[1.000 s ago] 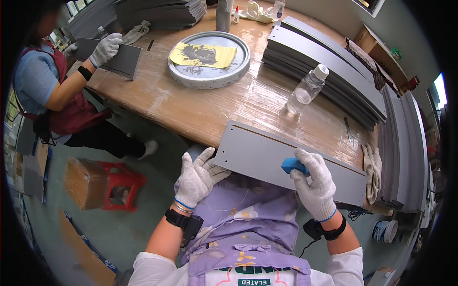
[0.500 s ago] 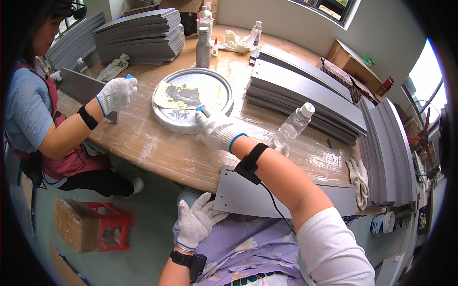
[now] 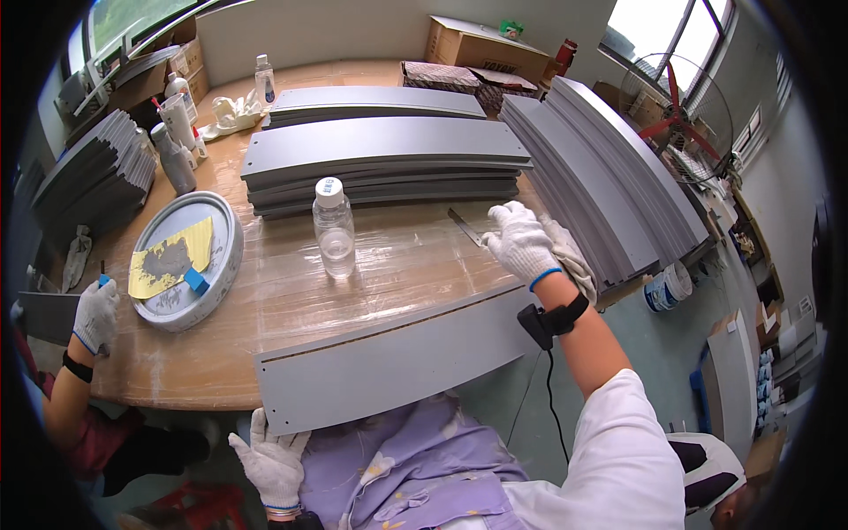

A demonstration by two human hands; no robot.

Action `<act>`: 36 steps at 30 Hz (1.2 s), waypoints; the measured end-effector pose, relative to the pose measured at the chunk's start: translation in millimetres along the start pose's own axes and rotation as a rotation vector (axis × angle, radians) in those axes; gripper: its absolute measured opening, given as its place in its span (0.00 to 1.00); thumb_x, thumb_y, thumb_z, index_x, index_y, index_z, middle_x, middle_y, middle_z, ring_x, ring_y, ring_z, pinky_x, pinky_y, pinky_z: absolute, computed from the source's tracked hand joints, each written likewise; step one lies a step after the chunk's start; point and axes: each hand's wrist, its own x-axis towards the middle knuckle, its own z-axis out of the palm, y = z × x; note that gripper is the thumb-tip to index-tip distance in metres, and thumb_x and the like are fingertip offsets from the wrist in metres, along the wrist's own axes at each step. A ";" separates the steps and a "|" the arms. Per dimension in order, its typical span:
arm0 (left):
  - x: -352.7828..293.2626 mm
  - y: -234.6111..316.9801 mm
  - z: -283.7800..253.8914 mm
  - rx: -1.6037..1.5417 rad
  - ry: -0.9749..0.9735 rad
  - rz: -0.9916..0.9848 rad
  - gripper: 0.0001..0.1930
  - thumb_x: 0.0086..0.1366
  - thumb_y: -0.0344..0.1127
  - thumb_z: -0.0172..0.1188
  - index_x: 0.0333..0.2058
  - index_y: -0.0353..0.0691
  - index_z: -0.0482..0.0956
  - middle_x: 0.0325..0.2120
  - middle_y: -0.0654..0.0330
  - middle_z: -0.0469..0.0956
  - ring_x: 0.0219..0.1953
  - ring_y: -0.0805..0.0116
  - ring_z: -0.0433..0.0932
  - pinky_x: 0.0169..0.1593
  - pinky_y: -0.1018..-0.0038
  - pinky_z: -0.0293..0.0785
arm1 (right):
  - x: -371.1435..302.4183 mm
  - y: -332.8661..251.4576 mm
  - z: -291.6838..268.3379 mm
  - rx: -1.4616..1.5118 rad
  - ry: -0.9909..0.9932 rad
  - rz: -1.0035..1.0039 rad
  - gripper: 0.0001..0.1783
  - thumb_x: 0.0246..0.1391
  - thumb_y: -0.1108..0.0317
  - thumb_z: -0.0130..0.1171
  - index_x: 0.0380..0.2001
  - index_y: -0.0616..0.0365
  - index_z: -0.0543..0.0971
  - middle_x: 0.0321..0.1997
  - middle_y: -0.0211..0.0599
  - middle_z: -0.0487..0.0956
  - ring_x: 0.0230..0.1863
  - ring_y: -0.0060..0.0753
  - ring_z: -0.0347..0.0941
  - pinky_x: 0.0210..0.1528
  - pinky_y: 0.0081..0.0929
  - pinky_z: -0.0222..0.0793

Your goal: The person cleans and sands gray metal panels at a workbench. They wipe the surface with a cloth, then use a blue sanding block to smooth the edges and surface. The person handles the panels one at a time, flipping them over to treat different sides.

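My right hand [image 3: 521,243], in a white knit glove, reaches over the table's right side. Its half-bent fingers are apart, by the end of a thin dark blade-like strip [image 3: 464,227] lying on the table; no grip shows. A crumpled pale glove [image 3: 570,261] lies beside that wrist. Gloved too, my left hand [image 3: 272,464] is open, fingers spread at the near left corner of a flat grey panel [image 3: 389,362]. This panel has small holes and a dark groove. A blue block [image 3: 196,281] rests on a yellow sheet [image 3: 190,247] smeared with grey paste, on a round bucket lid [image 3: 231,265].
A clear bottle [image 3: 336,243] with a white cap stands mid-table. Behind it are stacked grey panels [image 3: 380,141], with more panels [image 3: 583,177] on the right. A co-worker's gloved hand [image 3: 95,314] holds a blue piece at left. A fan [image 3: 676,119] stands far right.
The view has swung right. My right hand has left the lid and moved right to the thin strip, leaving the blue block on the yellow sheet. My left hand stays open near the panel.
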 end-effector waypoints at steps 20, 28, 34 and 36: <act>30.4 24.6 52.5 1.043 0.082 0.011 0.33 0.73 0.45 0.52 0.72 0.51 0.52 0.59 0.58 0.73 0.46 0.68 0.82 0.34 0.71 0.84 | -92.3 166.3 -42.3 1.533 0.002 0.365 0.19 0.61 0.78 0.49 0.55 0.66 0.74 0.48 0.40 0.79 0.47 0.26 0.78 0.51 0.23 0.79; 40.7 28.9 49.1 1.060 0.089 -0.025 0.31 0.72 0.40 0.53 0.72 0.51 0.55 0.54 0.61 0.75 0.34 0.74 0.83 0.24 0.77 0.80 | -188.8 101.6 55.3 0.324 0.316 -0.166 0.29 0.46 0.68 0.64 0.56 0.53 0.79 0.64 0.51 0.71 0.65 0.57 0.66 0.70 0.48 0.57; 49.0 29.0 28.2 1.042 0.033 0.001 0.31 0.73 0.39 0.53 0.72 0.53 0.55 0.50 0.62 0.78 0.32 0.74 0.82 0.23 0.77 0.79 | -217.5 -72.8 69.6 0.410 0.225 -0.627 0.26 0.53 0.64 0.57 0.58 0.47 0.77 0.68 0.47 0.68 0.70 0.53 0.62 0.73 0.50 0.52; 46.2 27.3 44.0 1.041 0.037 -0.056 0.31 0.72 0.40 0.53 0.72 0.54 0.55 0.49 0.62 0.78 0.32 0.74 0.82 0.23 0.77 0.79 | -214.9 -79.6 75.9 0.485 0.217 -0.720 0.26 0.54 0.67 0.55 0.58 0.46 0.77 0.67 0.47 0.68 0.69 0.53 0.64 0.72 0.50 0.56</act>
